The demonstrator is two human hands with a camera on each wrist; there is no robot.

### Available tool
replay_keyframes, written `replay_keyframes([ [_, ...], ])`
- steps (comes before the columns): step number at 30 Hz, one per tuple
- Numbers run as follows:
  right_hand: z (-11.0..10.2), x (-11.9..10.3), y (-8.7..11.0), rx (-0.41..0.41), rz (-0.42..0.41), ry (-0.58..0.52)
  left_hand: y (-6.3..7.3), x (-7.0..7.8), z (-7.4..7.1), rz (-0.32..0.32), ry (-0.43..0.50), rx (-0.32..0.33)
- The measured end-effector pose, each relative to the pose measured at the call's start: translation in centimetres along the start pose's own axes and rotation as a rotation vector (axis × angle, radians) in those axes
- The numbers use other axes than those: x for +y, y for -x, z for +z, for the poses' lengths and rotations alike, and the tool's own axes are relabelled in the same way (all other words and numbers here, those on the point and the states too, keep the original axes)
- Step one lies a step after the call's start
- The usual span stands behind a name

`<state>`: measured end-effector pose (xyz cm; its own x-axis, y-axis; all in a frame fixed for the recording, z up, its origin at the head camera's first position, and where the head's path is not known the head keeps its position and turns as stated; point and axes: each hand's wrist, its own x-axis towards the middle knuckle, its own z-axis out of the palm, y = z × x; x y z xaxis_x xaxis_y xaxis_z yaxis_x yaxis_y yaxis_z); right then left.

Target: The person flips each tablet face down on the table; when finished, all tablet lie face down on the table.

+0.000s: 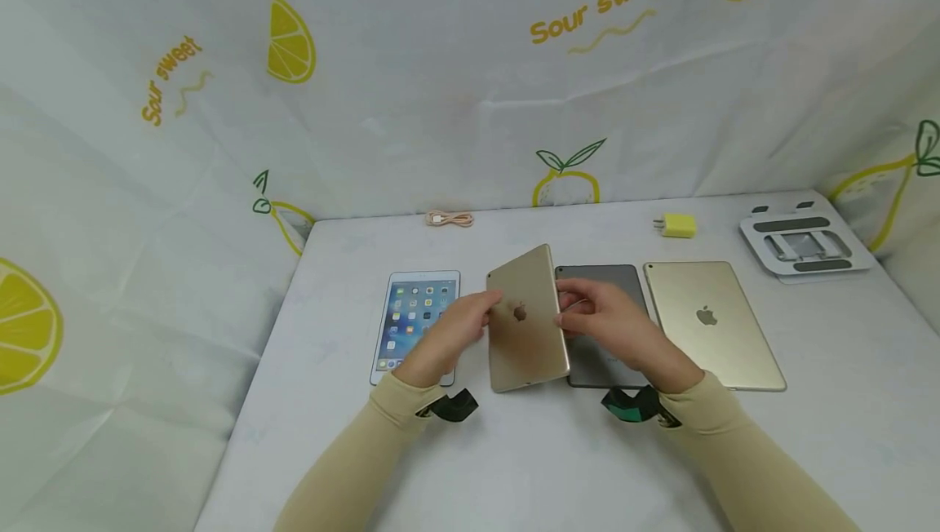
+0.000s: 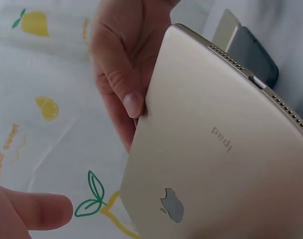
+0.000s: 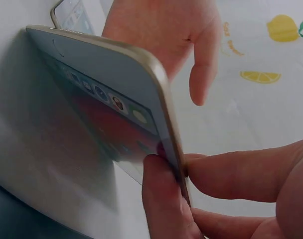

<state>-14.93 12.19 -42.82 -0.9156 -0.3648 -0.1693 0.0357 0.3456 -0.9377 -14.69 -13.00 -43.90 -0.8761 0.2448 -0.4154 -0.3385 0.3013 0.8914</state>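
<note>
A gold tablet (image 1: 525,344) stands tilted over the table with its back toward the head view and its lit screen showing in the right wrist view. My right hand (image 1: 605,316) pinches its right edge between thumb (image 3: 236,169) and fingers. By the opposite edge is my left hand (image 1: 463,324), its thumb (image 2: 42,209) straight and apart from the back in the left wrist view. Left of it lies a white tablet (image 1: 411,320), screen lit and partly covered by the left hand. A dark grey tablet (image 1: 602,365) lies face down beneath the right hand.
Farther right, another gold tablet (image 1: 705,295) lies face down beside a grey folding stand (image 1: 804,242). A yellow charger plug (image 1: 677,226) and a coiled cable (image 1: 450,219) lie along the back of the table, near the lemon-print cloth (image 1: 411,124).
</note>
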Motion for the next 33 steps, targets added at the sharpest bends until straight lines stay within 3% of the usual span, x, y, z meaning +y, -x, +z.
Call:
replay_keyframes([
  [10, 0.9, 0.8, -0.3, -0.004, 0.049, 0.005, 0.0, -0.1, -0.8, -0.009, -0.061, 0.054],
  [18, 1.0, 1.1, -0.1, 0.007, 0.103, 0.077, -0.2, 0.0, -0.9, -0.002, -0.09, 0.067],
  [33, 1.3, 1.3, -0.2, -0.028, 0.156, 0.123, -0.3, 0.1, -1.2, -0.064, -0.13, 0.119],
])
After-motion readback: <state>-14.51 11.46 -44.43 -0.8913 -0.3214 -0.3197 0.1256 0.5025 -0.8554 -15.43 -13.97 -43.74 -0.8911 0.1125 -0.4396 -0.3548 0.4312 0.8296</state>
